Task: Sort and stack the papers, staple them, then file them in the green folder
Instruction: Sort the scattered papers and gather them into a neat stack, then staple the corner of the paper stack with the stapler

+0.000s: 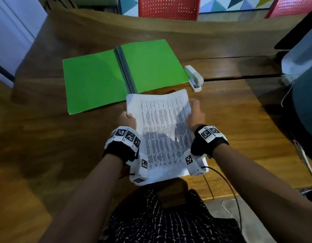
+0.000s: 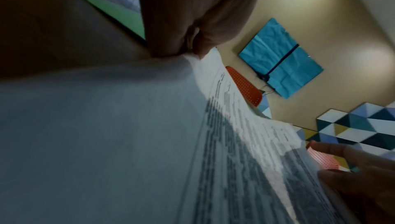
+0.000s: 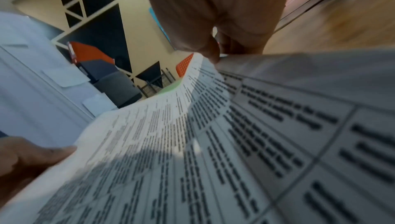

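Observation:
I hold a stack of printed white papers (image 1: 162, 130) above the near part of the wooden table, one hand on each long side. My left hand (image 1: 129, 120) grips the left edge, and my right hand (image 1: 195, 113) grips the right edge. In the left wrist view the papers (image 2: 235, 143) curve upward from the left hand (image 2: 192, 25). The right wrist view shows the papers (image 3: 213, 134) pinched by the right hand (image 3: 213, 25). The green folder (image 1: 102, 79) lies open flat beyond the papers. A white stapler (image 1: 193, 78) rests at the folder's right edge.
The wooden table (image 1: 239, 111) has a seam across it behind the stapler. Red perforated chairs (image 1: 169, 7) stand past the far edge. A dark bag or chair (image 1: 304, 95) crowds the right side, and a cable (image 1: 227, 186) trails from my right wrist.

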### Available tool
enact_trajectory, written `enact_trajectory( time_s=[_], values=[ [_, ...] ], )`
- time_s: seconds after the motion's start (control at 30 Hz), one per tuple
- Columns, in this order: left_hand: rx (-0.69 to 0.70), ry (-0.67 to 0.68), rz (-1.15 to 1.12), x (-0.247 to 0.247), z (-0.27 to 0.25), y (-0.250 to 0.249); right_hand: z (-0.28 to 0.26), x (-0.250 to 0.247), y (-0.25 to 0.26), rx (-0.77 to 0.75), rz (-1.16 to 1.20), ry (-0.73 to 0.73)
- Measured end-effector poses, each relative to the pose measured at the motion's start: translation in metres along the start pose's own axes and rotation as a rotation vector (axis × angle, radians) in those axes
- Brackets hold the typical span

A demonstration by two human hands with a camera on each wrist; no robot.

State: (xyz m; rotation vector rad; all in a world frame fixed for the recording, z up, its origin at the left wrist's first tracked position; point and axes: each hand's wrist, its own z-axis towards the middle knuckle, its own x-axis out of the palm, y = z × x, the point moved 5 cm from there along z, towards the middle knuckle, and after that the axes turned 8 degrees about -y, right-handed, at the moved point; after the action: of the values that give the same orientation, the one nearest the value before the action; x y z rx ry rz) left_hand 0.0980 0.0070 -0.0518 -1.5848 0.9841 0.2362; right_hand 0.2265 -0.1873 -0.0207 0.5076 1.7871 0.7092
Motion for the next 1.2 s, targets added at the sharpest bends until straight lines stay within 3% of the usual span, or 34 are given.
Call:
enact_trajectory(
  time_s=[0.13,0.27,0.33,0.5,0.6,0.7,0.83,0.93,1.1,1.2],
  values=[
    [-0.086,0.051,0.078,0.011,0.001,0.015,0.007,0.024,-0.008,-0.02,-0.173,0.165],
    [-0.101,0.045,0.186,0.016,-0.003,0.019,0.005,0.04,-0.007,-0.265,-0.452,0.192],
    [-0.077,0.027,0.276,0.018,-0.005,0.017,0.001,0.048,-0.012,-0.36,-0.556,0.294],
    [-0.051,0.012,0.398,0.021,-0.007,0.014,0.005,0.057,-0.025,-0.343,-0.657,0.408],
    [-0.045,-0.027,0.414,0.018,-0.007,0.001,0.012,0.052,-0.015,-0.323,-0.612,0.388],
    [0.081,-0.055,0.477,0.016,-0.004,-0.031,0.031,0.031,0.005,-0.258,-0.5,0.284],
    [0.292,0.029,0.43,0.037,0.004,-0.078,0.07,-0.007,0.038,-0.273,-0.368,0.063],
    [0.415,0.164,0.432,0.065,0.005,-0.093,0.105,-0.029,0.054,-0.262,-0.331,-0.008],
    [0.449,0.385,0.571,0.103,0.001,-0.081,0.161,-0.038,0.05,-0.129,-0.366,-0.027],
    [0.442,0.321,0.619,0.11,0.009,-0.078,0.183,-0.034,0.044,-0.05,-0.415,-0.008]
  ],
)
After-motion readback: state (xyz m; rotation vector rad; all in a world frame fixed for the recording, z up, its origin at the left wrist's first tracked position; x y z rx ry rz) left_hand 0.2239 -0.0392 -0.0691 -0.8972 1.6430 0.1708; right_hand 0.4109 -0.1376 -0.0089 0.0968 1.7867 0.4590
